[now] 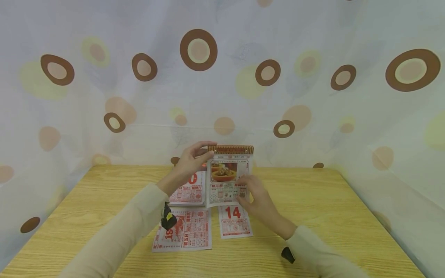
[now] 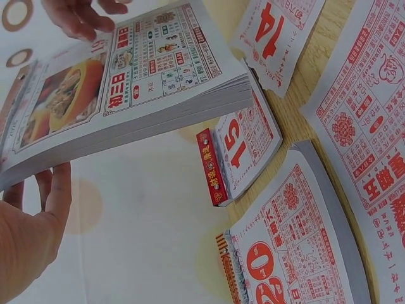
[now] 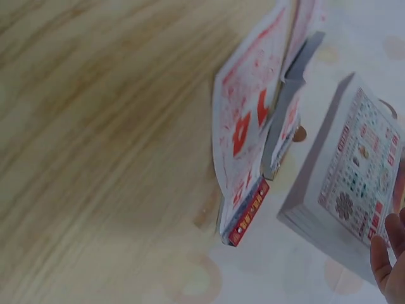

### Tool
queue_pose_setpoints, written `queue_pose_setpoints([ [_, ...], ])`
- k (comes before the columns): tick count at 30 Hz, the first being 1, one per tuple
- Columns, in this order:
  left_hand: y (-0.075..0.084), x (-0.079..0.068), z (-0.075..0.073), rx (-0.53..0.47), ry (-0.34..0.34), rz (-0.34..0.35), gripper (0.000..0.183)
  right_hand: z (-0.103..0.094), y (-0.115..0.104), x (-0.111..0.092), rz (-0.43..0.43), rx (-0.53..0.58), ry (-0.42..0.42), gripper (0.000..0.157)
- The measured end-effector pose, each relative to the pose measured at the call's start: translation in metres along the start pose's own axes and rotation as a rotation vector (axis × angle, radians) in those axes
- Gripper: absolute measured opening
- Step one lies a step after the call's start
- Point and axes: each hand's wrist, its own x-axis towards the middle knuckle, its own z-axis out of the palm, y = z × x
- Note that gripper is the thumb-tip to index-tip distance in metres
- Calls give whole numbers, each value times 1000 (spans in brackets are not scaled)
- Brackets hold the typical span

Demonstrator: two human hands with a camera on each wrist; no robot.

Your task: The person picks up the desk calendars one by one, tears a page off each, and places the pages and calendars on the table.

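A thick tear-off calendar [image 1: 226, 199] with a food picture on its top page is held up off the table, its striped binding uppermost. My left hand [image 1: 187, 164] grips it near the upper left edge, thumb in front and fingers behind. The left wrist view shows the page block [image 2: 164, 111] from the side, with left fingers [image 2: 58, 190] against its back. My right hand [image 1: 260, 200] is in front of the lower right of the page, its fingers loosely bent. Whether those fingertips touch the paper I cannot tell.
Behind the held pad lies a calendar reading 20 [image 1: 189, 197]. A smaller calendar reading 15 [image 2: 247, 145] has a red header. Two loose sheets, one reading 14 [image 1: 234, 226] and one reading 19 [image 1: 194, 235], lie nearer on the wooden table [image 1: 313, 208]. A patterned curtain [image 1: 226, 96] hangs behind.
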Motion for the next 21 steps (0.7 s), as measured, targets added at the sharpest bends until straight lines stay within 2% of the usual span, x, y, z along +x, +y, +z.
queue_pose_setpoints([
  [7,2,0,3,0,-2,-16,34,15,-3,-4,-97,-111,-11,41],
  [13,4,1,5,-13,3,-16,35,22,-7,-5,-110,-164,-23,40],
  [21,4,1,6,-10,9,-22,34,34,-8,-8,-137,-302,-31,41],
])
